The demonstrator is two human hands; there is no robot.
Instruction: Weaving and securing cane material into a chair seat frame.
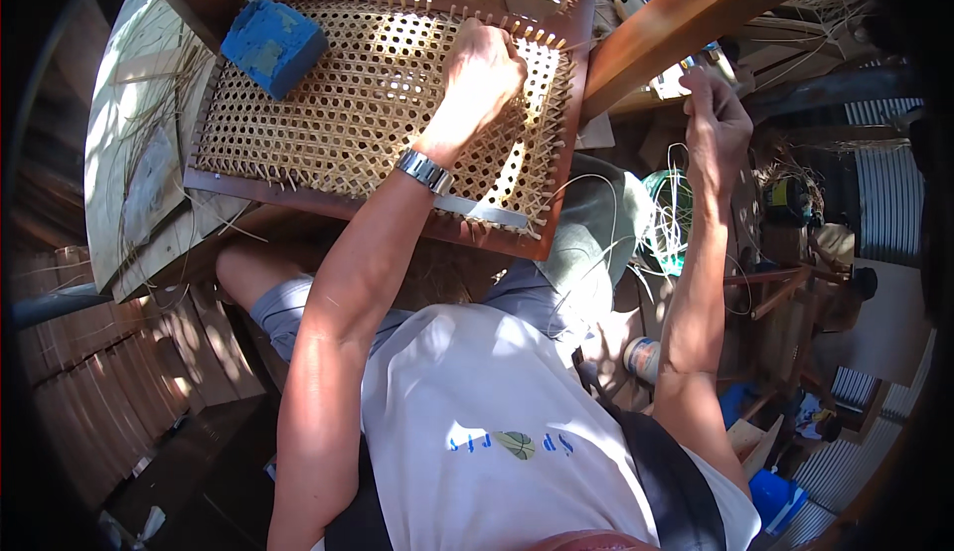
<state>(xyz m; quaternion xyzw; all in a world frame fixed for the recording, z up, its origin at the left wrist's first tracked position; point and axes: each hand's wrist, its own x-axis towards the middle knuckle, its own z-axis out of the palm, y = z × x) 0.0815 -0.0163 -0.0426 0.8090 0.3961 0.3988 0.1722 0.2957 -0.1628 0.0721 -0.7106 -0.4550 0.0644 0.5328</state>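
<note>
A woven cane panel with octagonal holes sits in a reddish-brown wooden frame, small pegs along its edges. My left hand, a metal watch on its wrist, rests on the panel's upper right part near the peg row, fingers curled closed; what they grip is hidden. A blue block lies on the panel's upper left. Out to the right of the frame, my right hand is raised with fingers pinched; what they hold is too small to make out. Loose pale strands hang below it.
A wooden beam slants past the frame's upper right. A pale board with loose strands lies at left. A round container sits by my legs. At far right are other people, wooden pieces and corrugated sheets.
</note>
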